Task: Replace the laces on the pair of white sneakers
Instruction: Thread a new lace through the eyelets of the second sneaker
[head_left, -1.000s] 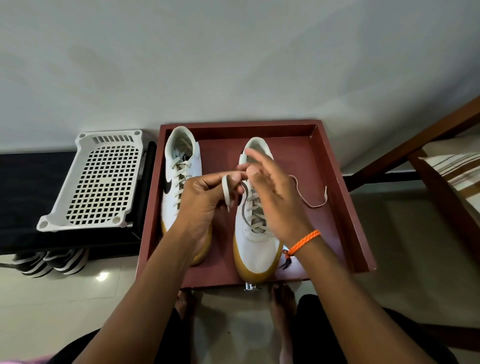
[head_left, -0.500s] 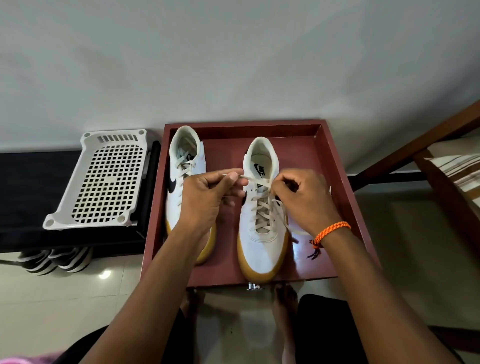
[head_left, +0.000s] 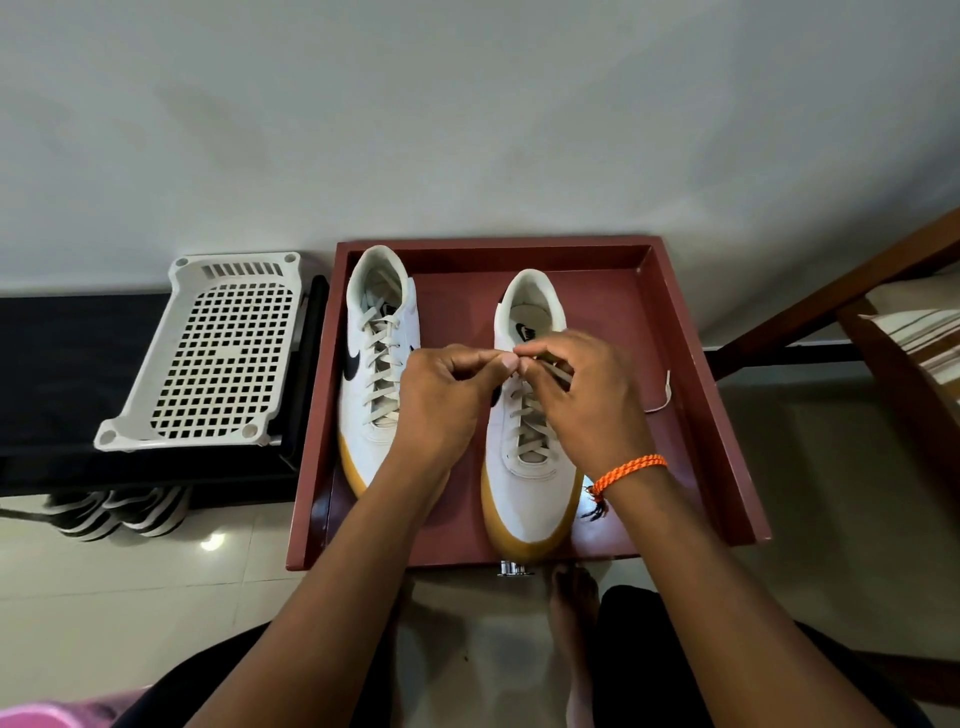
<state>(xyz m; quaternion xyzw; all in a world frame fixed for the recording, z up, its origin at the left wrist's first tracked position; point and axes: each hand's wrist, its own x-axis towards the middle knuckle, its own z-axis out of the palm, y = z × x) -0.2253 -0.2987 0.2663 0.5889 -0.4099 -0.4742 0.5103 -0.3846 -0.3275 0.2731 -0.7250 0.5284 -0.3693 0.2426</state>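
Two white sneakers with tan soles stand side by side in a dark red tray (head_left: 696, 364), heels toward the wall. The left sneaker (head_left: 376, 332) is laced with a beige lace. Over the upper eyelets of the right sneaker (head_left: 530, 499) my hands meet. My left hand (head_left: 447, 395) pinches the beige lace (head_left: 558, 371) between thumb and forefinger. My right hand (head_left: 576, 395), with an orange cord at the wrist, pinches the same lace right beside it. A loose lace end (head_left: 662, 395) trails out onto the tray floor to the right. The fingers hide the top crossings.
A white perforated plastic rack (head_left: 218, 353) lies on a black bench (head_left: 67, 364) left of the tray, with striped sandals (head_left: 119, 512) beneath. Wooden furniture (head_left: 852, 291) stands at the right. My bare feet (head_left: 571, 597) are on the tiled floor below the tray's front edge.
My hands have come together over the right sneaker; half a second ago they pulled the lace apart to either side. The trailing lace end now lies farther right on the tray.
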